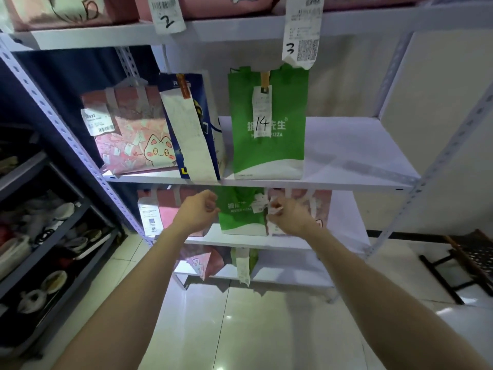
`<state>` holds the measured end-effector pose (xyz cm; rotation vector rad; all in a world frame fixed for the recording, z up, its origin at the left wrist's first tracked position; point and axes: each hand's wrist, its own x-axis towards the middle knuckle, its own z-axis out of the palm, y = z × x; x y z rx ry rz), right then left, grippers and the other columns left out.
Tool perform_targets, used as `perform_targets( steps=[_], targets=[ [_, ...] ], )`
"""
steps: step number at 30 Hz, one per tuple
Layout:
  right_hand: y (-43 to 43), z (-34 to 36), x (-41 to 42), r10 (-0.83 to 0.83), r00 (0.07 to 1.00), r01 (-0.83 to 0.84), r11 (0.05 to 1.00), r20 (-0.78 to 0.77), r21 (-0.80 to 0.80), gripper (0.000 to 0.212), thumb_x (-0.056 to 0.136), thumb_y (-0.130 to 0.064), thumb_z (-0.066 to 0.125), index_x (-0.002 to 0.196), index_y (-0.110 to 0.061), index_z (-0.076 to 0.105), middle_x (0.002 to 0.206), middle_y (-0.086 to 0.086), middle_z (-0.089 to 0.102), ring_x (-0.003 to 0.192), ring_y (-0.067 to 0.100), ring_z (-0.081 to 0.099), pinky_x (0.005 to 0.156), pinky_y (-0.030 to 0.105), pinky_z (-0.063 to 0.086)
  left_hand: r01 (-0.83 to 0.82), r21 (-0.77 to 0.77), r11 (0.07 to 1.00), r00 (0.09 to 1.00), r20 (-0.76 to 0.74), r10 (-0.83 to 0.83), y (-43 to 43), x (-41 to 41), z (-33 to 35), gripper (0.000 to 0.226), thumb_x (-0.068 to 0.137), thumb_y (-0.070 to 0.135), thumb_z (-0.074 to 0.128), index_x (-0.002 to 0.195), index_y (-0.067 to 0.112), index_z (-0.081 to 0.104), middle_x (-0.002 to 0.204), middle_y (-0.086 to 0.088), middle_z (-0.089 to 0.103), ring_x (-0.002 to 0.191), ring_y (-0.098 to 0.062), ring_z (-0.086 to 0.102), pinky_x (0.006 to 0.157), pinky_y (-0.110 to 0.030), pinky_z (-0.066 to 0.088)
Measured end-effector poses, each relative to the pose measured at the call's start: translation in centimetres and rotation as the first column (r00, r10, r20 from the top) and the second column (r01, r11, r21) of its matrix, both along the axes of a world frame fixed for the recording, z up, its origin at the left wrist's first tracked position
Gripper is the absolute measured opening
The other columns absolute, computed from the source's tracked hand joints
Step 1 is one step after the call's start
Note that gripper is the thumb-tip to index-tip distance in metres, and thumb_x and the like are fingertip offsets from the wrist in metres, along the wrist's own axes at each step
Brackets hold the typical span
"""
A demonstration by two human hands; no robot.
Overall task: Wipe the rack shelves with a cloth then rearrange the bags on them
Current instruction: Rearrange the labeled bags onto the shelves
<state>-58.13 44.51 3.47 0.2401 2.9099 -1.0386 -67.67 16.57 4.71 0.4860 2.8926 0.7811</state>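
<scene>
On the white rack's lower shelf (240, 240), a small green bag (241, 217) stands between two pink bags (165, 206) (320, 206). My left hand (197, 212) is curled against the green bag's left edge and seems to pinch it. At the bag's right edge, my right hand (289, 216) is closed on a white receipt slip (274, 208). The shelf above (354, 166) holds a pink cat bag (133, 137), a blue bag (192, 124) and a tall green bag (266, 124) tagged 14. No cloth is in view.
The top shelf (226, 29) carries pink bags with tags 2 and 3. The bottom shelf (288, 276) has another pink bag and a hanging receipt. A dark rack with dishes (53, 236) stands at the left. A black stool (469, 260) sits on the tiled floor at the right.
</scene>
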Motion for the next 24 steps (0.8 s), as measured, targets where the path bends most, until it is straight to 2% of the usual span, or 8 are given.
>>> perform_targets(
  steps=[2, 3, 5, 9, 13, 24],
  targets=[
    [-3.0, -0.5, 0.2, 0.043, 0.998, -0.044, 0.999, 0.036, 0.014, 0.028, 0.095, -0.031, 0.075, 0.118, -0.017, 0.069, 0.113, 0.002, 0.070, 0.101, 0.024, 0.069, 0.086, 0.039, 0.059, 0.045, -0.054, 0.998, 0.999, 0.001, -0.045, -2.7, 0.4, -0.4, 0.035, 0.099, 0.027, 0.074, 0.133, 0.021, 0.068, 0.120, 0.003, 0.078, 0.097, -0.017, 0.071, 0.091, -0.032, 0.058],
    [-4.7, -0.6, 0.4, 0.053, 0.997, -0.054, 0.998, 0.048, 0.024, 0.037, 0.095, -0.034, 0.075, 0.126, -0.016, 0.068, 0.122, 0.004, 0.070, 0.106, 0.024, 0.068, 0.095, 0.042, 0.057, 0.063, -0.085, 0.994, 0.998, 0.002, -0.063, -4.1, 0.7, -0.6, 0.035, 0.100, 0.027, 0.074, 0.133, 0.022, 0.068, 0.122, 0.002, 0.078, 0.100, -0.019, 0.073, 0.092, -0.034, 0.060],
    [-8.0, -0.9, 0.8, 0.072, 0.996, -0.074, 0.997, 0.061, 0.030, 0.050, 0.096, -0.040, 0.074, 0.139, -0.017, 0.064, 0.137, 0.003, 0.067, 0.116, 0.023, 0.066, 0.103, 0.038, 0.052, 0.087, -0.135, 0.987, 0.996, 0.019, -0.085, -7.3, 1.1, -1.0, 0.034, 0.100, 0.029, 0.073, 0.133, 0.023, 0.068, 0.124, 0.000, 0.077, 0.103, -0.022, 0.074, 0.095, -0.039, 0.062],
    [-14.8, -1.3, 1.0, 0.104, 0.993, -0.104, 0.995, 0.055, 0.006, 0.051, 0.096, -0.041, 0.074, 0.139, -0.017, 0.063, 0.140, 0.002, 0.066, 0.116, 0.021, 0.066, 0.103, 0.039, 0.053, 0.087, -0.148, 0.985, 0.995, 0.059, -0.079, -13.5, 1.9, -1.6, 0.035, 0.102, 0.030, 0.074, 0.135, 0.021, 0.068, 0.127, -0.003, 0.075, 0.105, -0.023, 0.074, 0.101, -0.042, 0.061],
    [-20.0, -0.7, 0.6, 0.123, 0.992, -0.123, 0.992, 0.035, -0.004, 0.047, 0.096, -0.039, 0.074, 0.137, -0.019, 0.064, 0.136, 0.000, 0.066, 0.108, 0.017, 0.067, 0.097, 0.039, 0.056, 0.075, -0.147, 0.986, 0.997, 0.044, -0.069, -18.9, 2.4, -1.0, 0.035, 0.102, 0.034, 0.073, 0.134, 0.022, 0.068, 0.125, 0.001, 0.075, 0.101, -0.019, 0.075, 0.097, -0.037, 0.060],
    [-24.6, 2.4, -5.4, 0.190, 0.979, -0.188, 0.981, -0.072, 0.040, 0.044, 0.095, -0.035, 0.074, 0.136, -0.019, 0.064, 0.129, -0.002, 0.069, 0.106, 0.015, 0.065, 0.095, 0.033, 0.057, -0.028, -0.080, 0.996, 0.999, -0.038, 0.025, -24.2, -0.6, 2.5, 0.031, 0.101, 0.033, 0.068, 0.132, 0.026, 0.067, 0.117, 0.008, 0.076, 0.093, -0.012, 0.073, 0.091, -0.036, 0.058]
  ],
)
